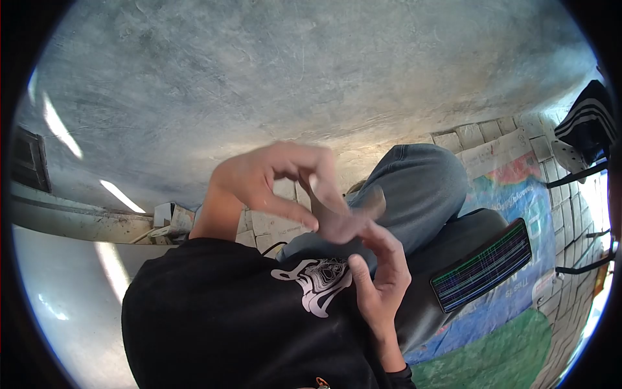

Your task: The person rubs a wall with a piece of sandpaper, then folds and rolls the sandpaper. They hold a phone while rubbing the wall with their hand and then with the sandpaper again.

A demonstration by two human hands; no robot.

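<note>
My left hand (278, 181) is raised in front of my chest, its fingers curled and its thumb apart from them. Just below and to the right, my right hand (384, 275) is held up with its thumb and fingers apart. The fingertips of both hands come close together or overlap, and motion smears them there. I cannot make out any object between them. A phone (483, 266) with coloured lines across its dark screen lies on my dark-clad leg (421, 311), right of my right hand.
A grey wall (291, 71) rises ahead. My bent knee in jeans (421, 175) stands before it. Under my legs spreads a printed banner (505, 214) on brick paving (570, 220). Thin dark legs of furniture (583, 175) and a striped dark cloth (586, 120) are at the right.
</note>
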